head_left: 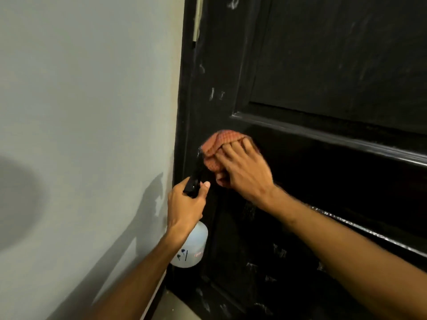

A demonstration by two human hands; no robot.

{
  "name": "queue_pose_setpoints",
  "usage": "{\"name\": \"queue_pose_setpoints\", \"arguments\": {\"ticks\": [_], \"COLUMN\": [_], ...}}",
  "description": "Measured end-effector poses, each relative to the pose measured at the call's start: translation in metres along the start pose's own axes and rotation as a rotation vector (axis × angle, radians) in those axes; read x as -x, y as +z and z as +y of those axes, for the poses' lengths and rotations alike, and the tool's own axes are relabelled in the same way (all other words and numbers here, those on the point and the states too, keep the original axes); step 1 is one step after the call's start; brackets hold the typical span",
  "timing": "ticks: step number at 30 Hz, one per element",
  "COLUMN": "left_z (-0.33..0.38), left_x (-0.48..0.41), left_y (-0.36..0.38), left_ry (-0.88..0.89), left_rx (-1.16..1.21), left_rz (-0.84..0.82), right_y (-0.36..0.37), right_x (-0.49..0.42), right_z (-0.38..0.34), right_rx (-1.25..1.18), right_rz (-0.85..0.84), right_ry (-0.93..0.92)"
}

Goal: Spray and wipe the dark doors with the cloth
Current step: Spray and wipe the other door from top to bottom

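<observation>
On the left you see a pale wall (87, 100), and on it fall the shadows of your arms. A light strip of skirting (155, 294) runs along its foot, and a small piece of floor (172, 307) shows at the bottom.

Your left hand (184, 206) is next, near the left edge of the dark door (323, 54). Its fingers (204, 185) are curled around the black spray head (195, 179) of the spray bottle (193, 248), and the thumb lies along the side of the head. The nozzle points up and toward the door. The translucent white body of the bottle hangs below your wrist, with some dark marks and a small red label on it. I cannot tell if the trigger is pressed.

Just to the right, your right hand (242, 172) holds the cloth (217, 146) flat against the door. The cloth is orange-red with a checked weave, bunched under your palm. The fingers (233, 146) are spread and bent over it, so they press it on the surface, and the thumb is tucked below. The cloth is just under the raised horizontal moulding (323, 135) that separates the upper panel from the lower one.

The door fills the right side. It has whitish streaks and smears in the upper panel, along the left stile and in the lower part. At the top left edge of the door a pale hinge (197, 19) is visible.
</observation>
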State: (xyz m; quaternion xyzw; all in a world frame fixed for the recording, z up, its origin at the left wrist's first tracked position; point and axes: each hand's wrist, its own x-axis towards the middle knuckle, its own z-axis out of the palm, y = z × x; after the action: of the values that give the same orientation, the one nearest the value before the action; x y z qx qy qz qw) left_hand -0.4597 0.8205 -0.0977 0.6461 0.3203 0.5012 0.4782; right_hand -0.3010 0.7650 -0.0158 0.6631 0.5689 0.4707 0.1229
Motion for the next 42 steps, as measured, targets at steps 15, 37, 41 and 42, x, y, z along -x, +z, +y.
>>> {"name": "queue_pose_setpoints", "arguments": {"ticks": [15,37,41,42], "left_z": [-0.020,0.091,0.108,0.113], "left_x": [-0.031,0.112,0.142,0.146], "left_y": [-0.039,0.079,0.104,0.109], "left_ry": [0.025,0.147,0.178,0.187], "left_rx": [-0.035,0.138,0.110,0.107], "left_rz": [0.057,-0.329,-0.371,-0.380], "right_y": [0.046,-0.048,-0.032,-0.031], "right_x": [-0.033,0.210,0.260,0.271], "right_z": [-0.093,0.098,0.095,0.096], "right_rx": [0.060,-0.089,-0.068,-0.063], "right_rz": [-0.238,0.035,-0.003,-0.020], "right_ry": [-0.258,0.627,0.493,0.384]}}
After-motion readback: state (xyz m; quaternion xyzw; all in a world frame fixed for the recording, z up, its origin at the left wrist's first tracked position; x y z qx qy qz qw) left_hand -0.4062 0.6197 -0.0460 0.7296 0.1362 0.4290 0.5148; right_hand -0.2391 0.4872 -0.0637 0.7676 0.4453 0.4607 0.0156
